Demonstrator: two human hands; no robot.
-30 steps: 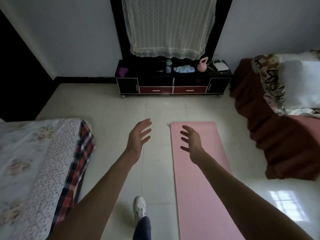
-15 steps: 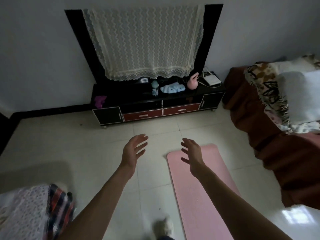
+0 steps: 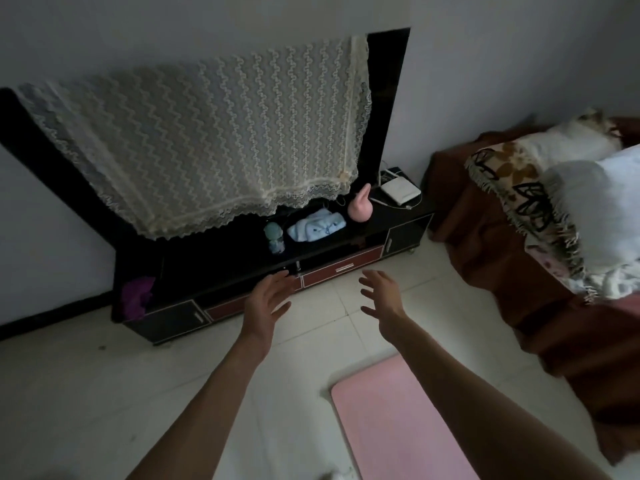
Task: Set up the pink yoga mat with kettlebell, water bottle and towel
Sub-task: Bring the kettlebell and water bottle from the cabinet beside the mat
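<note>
While both hands, left hand (image 3: 266, 301) and right hand (image 3: 381, 299), hung empty with grips wide before the black cabinet (image 3: 242, 271), the kettlebell (image 3: 360, 207), towel (image 3: 317, 225) and water bottle (image 3: 275, 237) stood near its right end, the pink yoga mat (image 3: 398, 427) on the floor.

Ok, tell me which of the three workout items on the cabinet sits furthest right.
The pink kettlebell. It stands beside the white box, to the right of the light blue towel, while the water bottle is furthest left of the three.
</note>
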